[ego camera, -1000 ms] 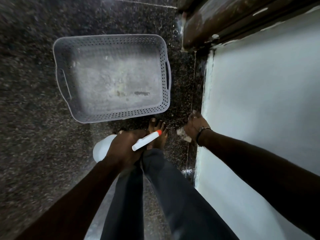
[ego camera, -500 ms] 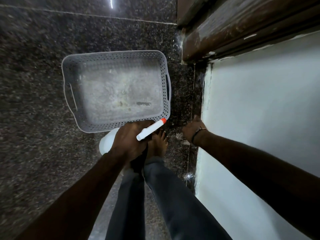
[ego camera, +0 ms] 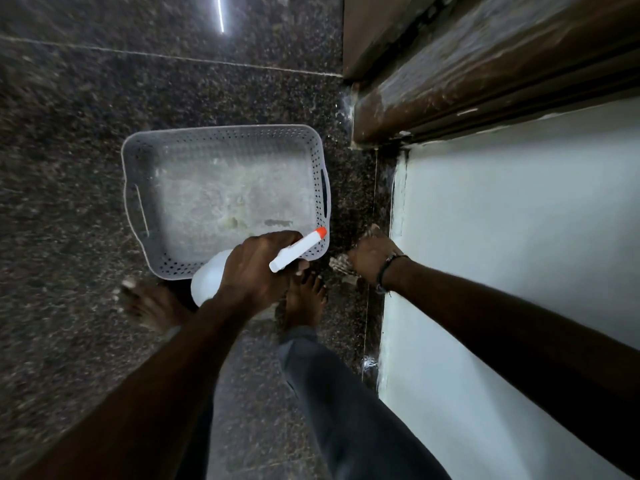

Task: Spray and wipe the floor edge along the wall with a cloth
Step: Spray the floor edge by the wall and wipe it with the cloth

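The floor (ego camera: 86,140) was dark speckled granite in large slabs, with thin pale joints crossing it and a bright streak of light (ego camera: 220,13) reflected near the top. A pale wall (ego camera: 519,220) stood along the right, grimy at its base. Beyond it rose a worn brown door frame (ego camera: 450,88).
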A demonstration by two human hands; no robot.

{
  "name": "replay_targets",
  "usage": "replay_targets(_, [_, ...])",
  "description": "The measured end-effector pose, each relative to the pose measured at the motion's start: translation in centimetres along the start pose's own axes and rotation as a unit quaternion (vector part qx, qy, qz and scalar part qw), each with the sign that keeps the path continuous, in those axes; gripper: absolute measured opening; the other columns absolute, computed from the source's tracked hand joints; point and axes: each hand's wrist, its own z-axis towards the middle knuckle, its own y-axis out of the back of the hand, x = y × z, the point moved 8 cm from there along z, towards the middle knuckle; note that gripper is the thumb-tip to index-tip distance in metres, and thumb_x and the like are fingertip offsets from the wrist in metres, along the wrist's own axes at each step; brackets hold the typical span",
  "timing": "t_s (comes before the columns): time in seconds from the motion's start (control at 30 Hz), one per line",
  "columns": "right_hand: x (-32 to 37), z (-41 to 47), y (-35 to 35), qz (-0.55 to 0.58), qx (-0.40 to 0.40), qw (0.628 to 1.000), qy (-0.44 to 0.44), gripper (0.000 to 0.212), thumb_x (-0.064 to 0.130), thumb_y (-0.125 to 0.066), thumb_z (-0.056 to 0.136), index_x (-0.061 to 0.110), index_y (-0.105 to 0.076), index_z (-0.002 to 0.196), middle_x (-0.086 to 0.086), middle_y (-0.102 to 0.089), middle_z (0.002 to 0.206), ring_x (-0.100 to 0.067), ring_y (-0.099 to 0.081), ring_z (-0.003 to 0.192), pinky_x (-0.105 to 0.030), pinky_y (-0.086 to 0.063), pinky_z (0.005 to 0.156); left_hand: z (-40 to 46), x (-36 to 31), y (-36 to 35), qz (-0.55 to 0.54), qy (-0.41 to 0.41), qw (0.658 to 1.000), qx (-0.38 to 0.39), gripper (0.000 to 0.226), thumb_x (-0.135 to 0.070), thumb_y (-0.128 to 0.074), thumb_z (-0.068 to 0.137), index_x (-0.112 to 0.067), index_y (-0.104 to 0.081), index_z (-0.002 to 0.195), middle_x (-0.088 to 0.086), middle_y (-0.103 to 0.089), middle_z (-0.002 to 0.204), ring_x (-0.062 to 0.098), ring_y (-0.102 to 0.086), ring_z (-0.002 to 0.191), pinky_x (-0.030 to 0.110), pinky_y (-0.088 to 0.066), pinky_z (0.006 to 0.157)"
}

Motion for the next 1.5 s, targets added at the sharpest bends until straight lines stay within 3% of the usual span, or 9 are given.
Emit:
replay_targets(0.37, [-6.9, 4.1, 2.7, 0.012, 0.002, 0.989, -0.149, 0.046, 0.024, -0.033, 0.099, 0.002, -0.046, 0.137, -0.023, -0.046, 0.143, -0.043, -0.028, 0.14, -0.057, -0.011, 0.116, -0.4, 2.5, -0.8, 0.018, 0.03, 0.998, 0.054, 0.013, -0.023, -0.059, 0.082, -0.026, -0.065, 0.092, -0.003, -0.069, 0.08, 0.016, -0.063, 0.074, 0.021, -0.035, 0.05])
replay_targets(0.5, [-4.4, 2.7, 0.9, 0.0, 0.037, 0.996, -0.077, 0.039, 0.021, -0.034, 0.1, 0.014, -0.053, 0.133, -0.013, -0.054, 0.138, -0.037, -0.035, 0.138, -0.055, -0.01, 0.12, -0.4, 2.8, 0.2, 0.029, 0.029, 0.997, 0.072, 0.012, -0.02, -0.058, 0.085, -0.027, -0.066, 0.09, -0.008, -0.069, 0.077, 0.013, -0.061, 0.069, 0.012, -0.036, 0.049])
replay_targets(0.57, [-5.1, 2.7, 2.2, 0.005, 0.036, 0.996, -0.084, 0.037, 0.017, -0.035, 0.097, 0.013, -0.058, 0.127, -0.013, -0.056, 0.136, -0.034, -0.041, 0.136, -0.053, -0.018, 0.118, 0.1, 2.9, 0.8, 0.028, 0.024, 0.997, 0.061, 0.014, -0.019, -0.059, 0.085, -0.03, -0.066, 0.093, -0.01, -0.068, 0.076, 0.014, -0.062, 0.069, 0.014, -0.033, 0.046])
replay_targets(0.7, [-6.0, 3.6, 3.8, -0.077, 0.02, 0.988, -0.134, 0.046, 0.028, -0.023, 0.103, 0.014, -0.035, 0.145, -0.021, -0.037, 0.149, -0.042, -0.02, 0.144, -0.056, -0.003, 0.12, 1.1, 3.7, 1.1, 0.023, 0.005, 0.999, 0.044, 0.018, -0.028, -0.065, 0.08, -0.032, -0.063, 0.098, -0.007, -0.072, 0.085, 0.018, -0.066, 0.077, 0.034, -0.048, 0.058])
replay_targets(0.9, [-2.7, 2.2, 3.9, 0.041, 0.117, 0.992, -0.009, 0.039, 0.013, -0.053, 0.09, 0.002, -0.054, 0.127, -0.019, -0.055, 0.134, -0.032, -0.053, 0.125, -0.039, -0.046, 0.103, 2.9, 3.2, 2.3, 0.001, -0.02, 1.0, 0.019, 0.031, -0.031, -0.07, 0.077, -0.035, -0.063, 0.107, -0.005, -0.074, 0.091, 0.02, -0.067, 0.08, 0.04, -0.052, 0.063])
replay_targets(1.03, [-2.4, 1.2, 4.3, 0.036, 0.041, 0.998, -0.026, 0.026, 0.011, -0.062, 0.081, 0.006, -0.066, 0.106, -0.017, -0.067, 0.115, -0.034, -0.063, 0.11, -0.041, -0.053, 0.092, 4.7, 2.2, 3.2, 0.007, -0.032, 0.999, 0.01, 0.025, -0.034, -0.07, 0.078, -0.032, -0.064, 0.102, -0.002, -0.074, 0.086, 0.024, -0.067, 0.078, 0.038, -0.051, 0.062])
replay_targets(1.17, [-2.8, 1.2, 5.3, -0.027, -0.039, 0.998, -0.038, 0.026, 0.009, -0.049, 0.085, 0.006, -0.066, 0.105, -0.019, -0.067, 0.116, -0.035, -0.058, 0.117, -0.048, -0.038, 0.11, 6.2, 1.7, 3.5, 0.04, -0.013, 0.999, 0.005, 0.014, -0.035, -0.07, 0.079, -0.027, -0.059, 0.079, -0.003, -0.068, 0.075, 0.024, -0.061, 0.072, 0.031, -0.038, 0.056])
replay_targets(1.27, [-3.9, 1.8, 6.5, -0.082, -0.098, 0.988, -0.084, 0.036, 0.007, -0.039, 0.091, 0.001, -0.059, 0.12, -0.025, -0.057, 0.13, -0.04, -0.041, 0.133, -0.052, -0.016, 0.119, 6.3, 1.6, 3.9, 0.02, -0.02, 1.0, -0.001, 0.015, -0.033, -0.072, 0.079, -0.024, -0.062, 0.085, -0.004, -0.067, 0.073, 0.022, -0.059, 0.067, 0.034, -0.044, 0.056])
replay_targets(1.5, [-6.3, 2.4, 9.3, -0.141, -0.064, 0.985, -0.075, 0.034, 0.02, -0.035, 0.099, 0.014, -0.065, 0.114, -0.01, -0.067, 0.119, -0.031, -0.056, 0.12, -0.049, -0.028, 0.113, 4.8, 3.7, 4.5, 0.0, -0.014, 1.0, -0.005, 0.019, -0.031, -0.072, 0.08, -0.029, -0.064, 0.097, -0.009, -0.066, 0.071, 0.011, -0.058, 0.063, 0.03, -0.044, 0.057])
